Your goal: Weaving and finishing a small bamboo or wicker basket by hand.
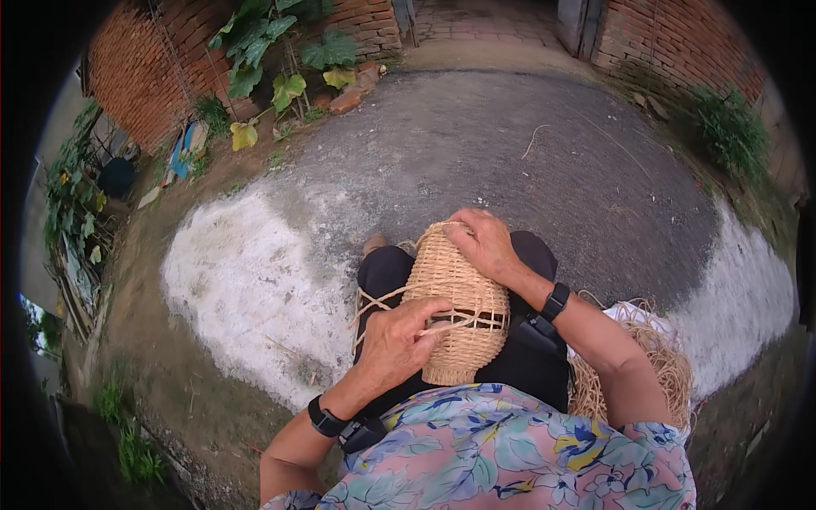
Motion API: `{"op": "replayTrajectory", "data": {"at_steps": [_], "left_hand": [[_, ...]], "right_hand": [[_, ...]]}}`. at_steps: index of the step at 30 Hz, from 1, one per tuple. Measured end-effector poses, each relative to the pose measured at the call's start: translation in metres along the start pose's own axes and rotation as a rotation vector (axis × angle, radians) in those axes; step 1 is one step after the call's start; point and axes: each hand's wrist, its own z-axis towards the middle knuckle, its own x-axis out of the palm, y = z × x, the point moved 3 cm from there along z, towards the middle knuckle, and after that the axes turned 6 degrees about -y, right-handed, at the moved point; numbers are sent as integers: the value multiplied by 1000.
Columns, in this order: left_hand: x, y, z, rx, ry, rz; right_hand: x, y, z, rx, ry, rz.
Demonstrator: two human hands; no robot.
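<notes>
A pale tan woven straw basket lies across my lap, over dark trousers, with an open band between woven sections near its lower part. My left hand is at that band, thumb and index finger closed on a straw cord. My right hand grips the upper part of the basket, its fingers curled over the top. Loose cords trail off the basket's left side.
A tangled bundle of straw cord lies by my right side. I sit on grey paving with whitish patches. Brick walls, broad-leaved plants and a doorway are ahead and around.
</notes>
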Motion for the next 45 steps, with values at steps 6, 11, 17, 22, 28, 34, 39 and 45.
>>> {"op": "replayTrajectory", "data": {"at_steps": [6, 11, 17, 22, 28, 34, 39, 45], "left_hand": [[14, -15, 12, 187, 344, 320], [-5, 12, 6, 11, 128, 102], [-10, 59, -34, -383, 48, 9], [-19, 85, -41, -525, 132, -161], [-12, 106, -43, -716, 131, -507], [-54, 137, -66, -832, -158, -1194], [-110, 129, -83, -759, -450, -1160], [-69, 79, -44, -703, -165, -988]], "right_hand": [[-3, -1, -2, 6, -12, 26], [-4, 1, -4, 13, -21, 31], [-6, 1, -3, 4, -3, 33], [-5, 2, -2, 14, 27, 29], [-3, 3, 2, -1, 34, 33], [-15, 2, -7, 93, 32, 103], [-22, 13, -11, 97, -3, 110], [-26, 27, -10, 77, -28, 117]]}}
